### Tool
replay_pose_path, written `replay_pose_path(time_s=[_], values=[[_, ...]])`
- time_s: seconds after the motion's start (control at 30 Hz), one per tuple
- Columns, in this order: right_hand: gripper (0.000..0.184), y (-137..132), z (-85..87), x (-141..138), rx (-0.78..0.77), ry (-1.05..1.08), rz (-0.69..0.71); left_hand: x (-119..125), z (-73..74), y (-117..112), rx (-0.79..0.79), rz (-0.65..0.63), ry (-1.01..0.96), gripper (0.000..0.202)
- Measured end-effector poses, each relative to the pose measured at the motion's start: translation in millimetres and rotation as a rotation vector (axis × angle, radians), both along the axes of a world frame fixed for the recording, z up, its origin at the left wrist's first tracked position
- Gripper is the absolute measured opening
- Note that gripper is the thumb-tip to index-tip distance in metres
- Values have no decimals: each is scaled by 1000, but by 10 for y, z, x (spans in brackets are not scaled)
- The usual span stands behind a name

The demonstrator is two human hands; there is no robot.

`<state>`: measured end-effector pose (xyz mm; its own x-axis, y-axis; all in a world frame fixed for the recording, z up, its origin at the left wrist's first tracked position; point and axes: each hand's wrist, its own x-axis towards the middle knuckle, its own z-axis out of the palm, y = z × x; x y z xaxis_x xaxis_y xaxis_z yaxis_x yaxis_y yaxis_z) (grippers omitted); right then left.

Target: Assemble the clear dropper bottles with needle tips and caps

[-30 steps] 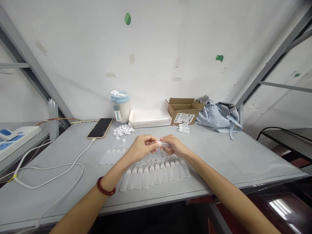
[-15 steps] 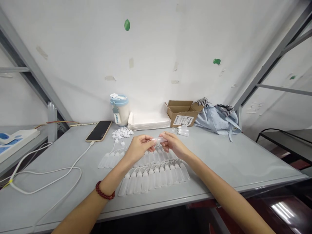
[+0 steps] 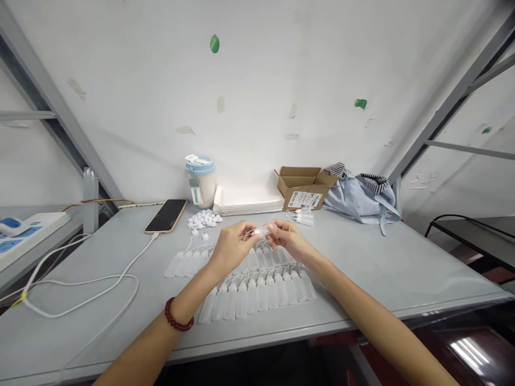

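Above the rows, my two hands meet over a small translucent plastic bottle [image 3: 265, 230]. My left hand [image 3: 235, 241] pinches the white cap [image 3: 256, 232] at its end, where a thin white strand loops out. My right hand [image 3: 287, 238] grips the bottle's body, mostly hidden by the fingers. Below lies a front row of similar bottles [image 3: 252, 296] with white necks and curved strands. A second row [image 3: 183, 264] lies behind it, partly covered by my left hand and forearm. A heap of small white caps [image 3: 204, 219] is behind my left hand, with two loose caps nearer.
A phone [image 3: 166, 216] on a white cable [image 3: 127, 276] lies at left. Behind stand a lidded cup [image 3: 201, 185], a stack of white sheets [image 3: 249, 201], an open cardboard box [image 3: 303, 190] and a blue cloth bag [image 3: 354, 198]. A few bottles [image 3: 303, 216] lie before the box.
The view has shifted slightly. My left fingers have turned a little around the cap, and more of the bottle's body is now covered by my right fingers.
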<state>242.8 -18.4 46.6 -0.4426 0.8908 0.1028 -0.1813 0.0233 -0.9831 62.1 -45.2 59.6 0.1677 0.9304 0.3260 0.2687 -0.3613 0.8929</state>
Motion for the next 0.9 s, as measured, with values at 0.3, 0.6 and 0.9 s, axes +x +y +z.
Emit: replay_pose_path(time_s=[0.3, 0.6, 0.9], values=[[25, 43, -25, 67, 123, 12, -34, -73, 147, -62, 49, -120, 235, 34], [24, 36, -16, 56, 63, -26, -22, -91, -14, -3, 428, -71, 616, 37], [23, 15, 10, 48, 30, -4, -32, -40, -29, -25, 394, -75, 553, 35]])
